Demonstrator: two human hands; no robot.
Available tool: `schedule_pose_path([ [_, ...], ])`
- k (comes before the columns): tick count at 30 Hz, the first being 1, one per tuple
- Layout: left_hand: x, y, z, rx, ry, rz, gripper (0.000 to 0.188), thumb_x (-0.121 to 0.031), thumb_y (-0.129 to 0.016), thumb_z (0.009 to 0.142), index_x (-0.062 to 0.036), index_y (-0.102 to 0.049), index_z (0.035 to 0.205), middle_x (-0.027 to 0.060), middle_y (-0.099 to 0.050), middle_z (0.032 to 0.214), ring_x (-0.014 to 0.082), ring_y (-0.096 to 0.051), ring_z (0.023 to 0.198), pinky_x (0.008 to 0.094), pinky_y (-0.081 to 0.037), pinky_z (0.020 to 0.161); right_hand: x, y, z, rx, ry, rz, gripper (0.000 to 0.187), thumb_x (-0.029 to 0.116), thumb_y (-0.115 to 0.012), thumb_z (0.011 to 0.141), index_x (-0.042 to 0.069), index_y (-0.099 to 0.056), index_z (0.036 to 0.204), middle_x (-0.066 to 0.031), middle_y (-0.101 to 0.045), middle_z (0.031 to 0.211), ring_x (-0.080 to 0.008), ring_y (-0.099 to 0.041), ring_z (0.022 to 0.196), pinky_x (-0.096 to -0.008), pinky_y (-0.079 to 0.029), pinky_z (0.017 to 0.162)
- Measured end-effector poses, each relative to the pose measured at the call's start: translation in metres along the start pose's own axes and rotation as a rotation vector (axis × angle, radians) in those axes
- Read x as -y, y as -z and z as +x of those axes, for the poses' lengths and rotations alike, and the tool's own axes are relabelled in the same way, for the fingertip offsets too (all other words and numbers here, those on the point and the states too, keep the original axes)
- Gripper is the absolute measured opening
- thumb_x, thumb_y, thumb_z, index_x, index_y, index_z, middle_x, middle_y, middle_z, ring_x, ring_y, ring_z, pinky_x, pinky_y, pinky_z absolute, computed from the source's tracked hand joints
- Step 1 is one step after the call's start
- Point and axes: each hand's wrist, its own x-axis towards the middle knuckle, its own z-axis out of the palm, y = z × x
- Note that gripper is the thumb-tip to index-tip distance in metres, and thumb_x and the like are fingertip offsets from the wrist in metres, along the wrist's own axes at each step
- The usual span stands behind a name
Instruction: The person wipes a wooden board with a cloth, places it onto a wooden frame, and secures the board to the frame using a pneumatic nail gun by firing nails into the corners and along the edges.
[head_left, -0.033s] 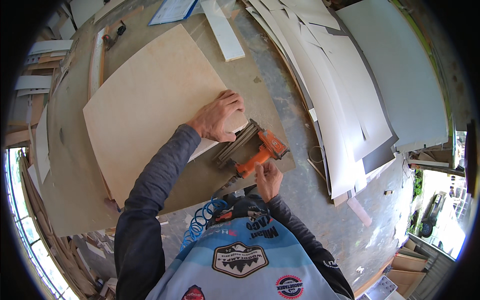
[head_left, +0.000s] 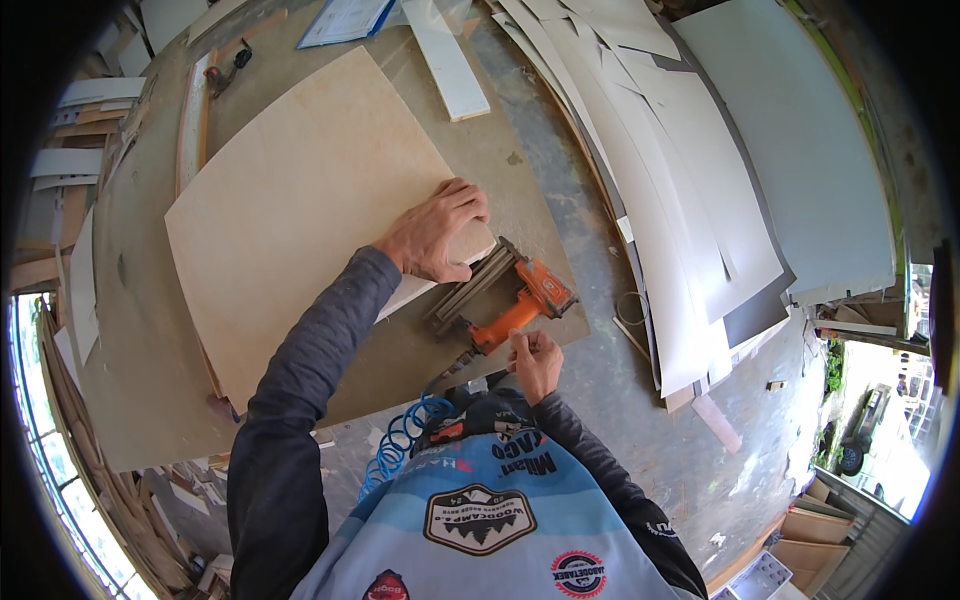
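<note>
My left hand (head_left: 437,230) grips the right corner of a pale plywood box or panel (head_left: 300,210), fingers over its edge and thumb at the front side. The wood lies on a brown board. Beside that corner, an orange nail gun (head_left: 527,300) rests on its side, its metal magazine toward the wood. A coiled blue air hose (head_left: 400,437) trails from its handle toward my body. My right hand (head_left: 537,362) is closed just below the gun's handle, thumb and fingers pinched together. Whatever lies between those fingertips is too small to make out.
White and grey sheets (head_left: 660,180) are stacked along the right of the table. At the back lie a white strip (head_left: 447,62) and a blue-edged clipboard (head_left: 345,22). A wood strip (head_left: 193,125) and a small black-and-orange tool (head_left: 230,70) lie at far left.
My right hand has shifted very slightly down, away from the nail gun's handle. The left hand, the plywood and the gun look the same.
</note>
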Motion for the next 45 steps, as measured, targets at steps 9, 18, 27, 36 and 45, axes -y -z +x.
schedule_pose_path([
  [9, -0.001, 0.002, 0.003, -0.021, -0.012, 0.026, 0.048, -0.019, -0.072, 0.054, -0.0017, -0.053, 0.094, 0.0118, -0.054, 0.102, 0.0328, -0.051, 0.106, 0.0419, -0.043, 0.103, -0.005, -0.038, 0.033, -0.250, 0.016, -0.399, 0.060, 0.048, -0.084, 0.073, -0.007, -0.067, 0.090, -0.0168, -0.071, 0.083, -0.0289, -0.071, 0.076, -0.0405, -0.057, 0.070],
  [18, 0.005, 0.002, 0.001, 0.020, 0.048, -0.011, 0.057, -0.019, -0.073, 0.048, -0.0028, -0.053, 0.098, 0.0132, -0.055, 0.107, 0.0362, -0.051, 0.109, 0.0449, -0.042, 0.103, -0.030, -0.038, 0.031, -0.131, 0.072, 0.463, 0.030, 0.013, -0.070, 0.084, -0.002, -0.055, 0.105, -0.0113, -0.066, 0.083, -0.0258, -0.069, 0.075, -0.0397, -0.055, 0.066],
  [27, -0.005, 0.004, -0.009, 0.021, 0.089, 0.025, 0.058, -0.018, -0.076, 0.049, -0.0048, -0.053, 0.102, 0.0122, -0.054, 0.110, 0.0365, -0.051, 0.112, 0.0440, -0.043, 0.102, 0.045, 0.043, 0.077, -0.157, 0.378, 0.758, 0.033, 0.006, -0.063, 0.090, 0.001, -0.052, 0.121, -0.0064, -0.058, 0.075, -0.0176, -0.060, 0.059, -0.0349, -0.053, 0.058],
  [36, -0.008, 0.000, -0.006, -0.028, 0.078, 0.047, 0.058, -0.019, -0.074, 0.048, -0.0027, -0.051, 0.098, 0.0119, -0.052, 0.105, 0.0335, -0.050, 0.107, 0.0419, -0.043, 0.098, 0.148, 0.188, 0.142, -0.019, 0.498, 0.686, 0.029, 0.013, -0.062, 0.090, -0.001, -0.058, 0.115, -0.0061, -0.055, 0.067, -0.0177, -0.057, 0.054, -0.0306, -0.049, 0.053],
  [45, -0.004, -0.003, -0.005, -0.037, 0.078, 0.029, 0.055, -0.018, -0.075, 0.048, -0.0035, -0.050, 0.095, 0.0106, -0.051, 0.103, 0.0315, -0.049, 0.105, 0.0405, -0.044, 0.098, 0.200, 0.206, 0.057, 0.287, 0.523, 0.203, 0.036, 0.008, -0.059, 0.089, -0.007, -0.061, 0.121, -0.0050, -0.058, 0.068, -0.0125, -0.057, 0.049, -0.0273, -0.051, 0.047],
])
